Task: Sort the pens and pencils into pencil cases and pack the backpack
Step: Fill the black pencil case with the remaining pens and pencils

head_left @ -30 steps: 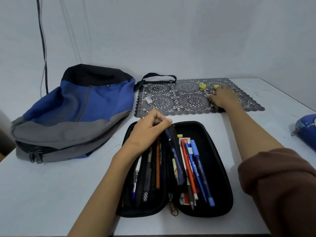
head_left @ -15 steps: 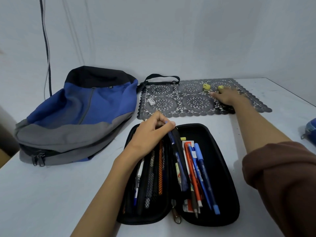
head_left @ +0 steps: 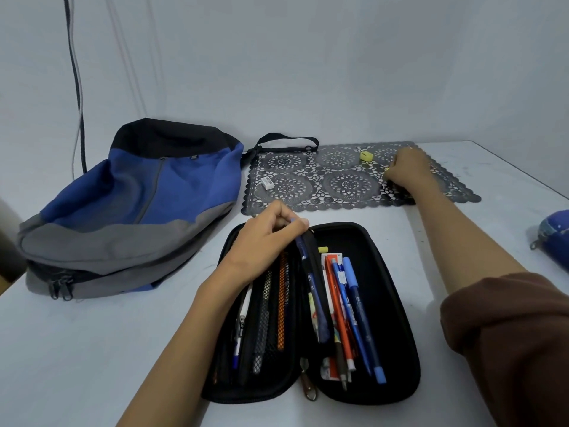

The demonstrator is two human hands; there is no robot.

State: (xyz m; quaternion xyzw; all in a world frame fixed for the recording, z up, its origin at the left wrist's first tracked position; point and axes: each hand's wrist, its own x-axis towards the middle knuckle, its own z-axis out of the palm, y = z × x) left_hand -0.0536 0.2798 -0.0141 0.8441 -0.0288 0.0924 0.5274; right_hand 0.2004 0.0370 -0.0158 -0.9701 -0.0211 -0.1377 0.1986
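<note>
A black pencil case lies open flat on the white table, at 6 o'clock in the view. Its left half has mesh sleeves with an orange pencil and a white pen tucked behind them; the right half holds loose pens — a red pen and a light blue pen side by side on a printed card.

The left hand rests on the far end of the case's left half, fingers pinched together on the top of a dark blue pen that lies along the centre divider.

The right hand reaches out to 1 o'clock and sits curled on the dark lace mat, closed on a small yellow thing that only peeks out at the fingers — what it is I cannot tell. Just beside that hand, toward 12 o'clock, a yellow sharpener sits on the mat. A white eraser lies at the mat's left end.

The blue and grey backpack lies on its side at 10 o'clock, zipped along its near edge. At 3 o'clock, the end of a blue pouch shows at the frame edge.
</note>
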